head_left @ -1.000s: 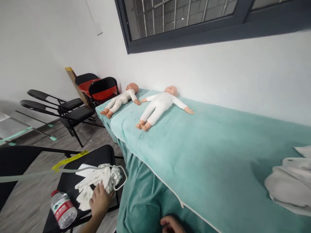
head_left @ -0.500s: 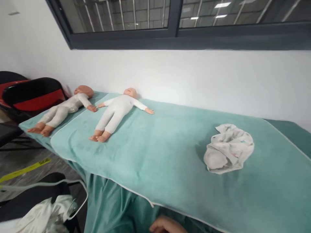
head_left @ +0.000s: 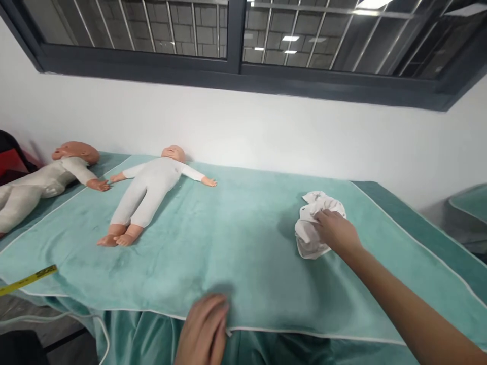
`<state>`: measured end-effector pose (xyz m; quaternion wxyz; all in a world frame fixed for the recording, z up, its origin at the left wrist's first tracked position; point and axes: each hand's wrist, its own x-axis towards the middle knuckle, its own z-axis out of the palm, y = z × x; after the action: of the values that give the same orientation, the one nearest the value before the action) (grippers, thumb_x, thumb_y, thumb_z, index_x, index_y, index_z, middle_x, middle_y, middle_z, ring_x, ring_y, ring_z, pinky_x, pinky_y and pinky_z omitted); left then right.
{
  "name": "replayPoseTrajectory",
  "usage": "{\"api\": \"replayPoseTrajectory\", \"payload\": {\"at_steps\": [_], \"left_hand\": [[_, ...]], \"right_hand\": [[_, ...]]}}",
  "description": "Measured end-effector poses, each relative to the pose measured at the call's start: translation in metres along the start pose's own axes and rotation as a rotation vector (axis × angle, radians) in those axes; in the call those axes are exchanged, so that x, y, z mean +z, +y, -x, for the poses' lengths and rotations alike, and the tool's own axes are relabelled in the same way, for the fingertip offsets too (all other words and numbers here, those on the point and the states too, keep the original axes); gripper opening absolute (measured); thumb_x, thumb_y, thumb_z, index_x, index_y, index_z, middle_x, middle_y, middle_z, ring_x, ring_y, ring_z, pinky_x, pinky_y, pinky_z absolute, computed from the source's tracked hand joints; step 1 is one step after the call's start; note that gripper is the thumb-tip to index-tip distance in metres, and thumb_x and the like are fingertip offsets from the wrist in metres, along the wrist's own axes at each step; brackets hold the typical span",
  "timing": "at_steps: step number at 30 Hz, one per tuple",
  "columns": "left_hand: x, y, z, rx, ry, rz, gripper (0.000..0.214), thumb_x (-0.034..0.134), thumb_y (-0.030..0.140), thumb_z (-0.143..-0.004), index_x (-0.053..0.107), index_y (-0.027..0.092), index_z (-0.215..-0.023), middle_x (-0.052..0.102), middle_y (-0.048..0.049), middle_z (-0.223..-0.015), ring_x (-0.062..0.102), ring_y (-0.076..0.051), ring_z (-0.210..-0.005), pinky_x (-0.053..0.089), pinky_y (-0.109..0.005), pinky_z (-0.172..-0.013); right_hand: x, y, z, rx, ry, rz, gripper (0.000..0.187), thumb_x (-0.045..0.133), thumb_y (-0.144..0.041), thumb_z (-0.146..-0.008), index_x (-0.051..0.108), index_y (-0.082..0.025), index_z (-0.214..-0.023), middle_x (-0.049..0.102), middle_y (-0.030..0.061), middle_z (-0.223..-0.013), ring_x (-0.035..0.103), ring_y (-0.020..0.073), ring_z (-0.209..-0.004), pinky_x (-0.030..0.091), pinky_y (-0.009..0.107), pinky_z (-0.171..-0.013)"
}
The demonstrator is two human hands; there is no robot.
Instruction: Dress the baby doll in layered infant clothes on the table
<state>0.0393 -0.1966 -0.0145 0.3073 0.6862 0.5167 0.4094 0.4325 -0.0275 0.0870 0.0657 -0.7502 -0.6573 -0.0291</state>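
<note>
A crumpled white cloth (head_left: 310, 238) lies on the teal towel (head_left: 243, 243) that covers the table. My right hand (head_left: 335, 231) reaches out and rests on the cloth, fingers curled over it. My left hand (head_left: 203, 332) lies flat at the towel's front edge, fingers together and stretched, holding nothing. A baby doll (head_left: 146, 190) in a white suit lies on its back at the left of the towel, arms spread. A second doll (head_left: 41, 180) lies further left, partly cut off.
A white wall with a dark-framed window (head_left: 236, 45) runs behind the table. A yellow tape strip (head_left: 26, 279) shows at lower left. A red and black chair (head_left: 11, 157) stands at the far left edge. Another teal-covered surface (head_left: 470, 203) is at the right.
The view has swung right, away from the chair with white garments. My right hand has reached out onto the crumpled cloth. My left hand has come to the towel's front edge.
</note>
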Motion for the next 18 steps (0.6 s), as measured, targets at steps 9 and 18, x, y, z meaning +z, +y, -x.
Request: {"api": "replayPoseTrajectory", "payload": {"at_steps": [9,18], "left_hand": [[0.058,0.031,-0.183,-0.267,-0.257,0.86,0.052,0.069,0.044,-0.083,0.055,0.02,-0.127,0.062,-0.0151,-0.128,0.065,-0.022,-0.103,0.054,-0.039,-0.09],[0.015,0.028,-0.237,-0.313,-0.051,1.279,0.059,0.071,0.054,-0.081,0.054,0.029,-0.131,0.062,-0.0081,-0.134,0.067,-0.019,-0.103,0.056,-0.038,-0.092]], "right_hand": [[-0.103,-0.078,-0.031,0.012,0.255,-1.182,0.019,0.06,-0.041,-0.083,0.053,-0.023,-0.081,0.046,-0.0044,-0.065,0.046,0.0124,-0.059,0.042,0.025,-0.058],[-0.092,-0.163,-0.037,-0.185,0.071,-1.313,0.023,0.061,-0.046,-0.085,0.055,-0.024,-0.084,0.048,-0.0048,-0.07,0.045,0.011,-0.063,0.04,0.023,-0.059]]}}
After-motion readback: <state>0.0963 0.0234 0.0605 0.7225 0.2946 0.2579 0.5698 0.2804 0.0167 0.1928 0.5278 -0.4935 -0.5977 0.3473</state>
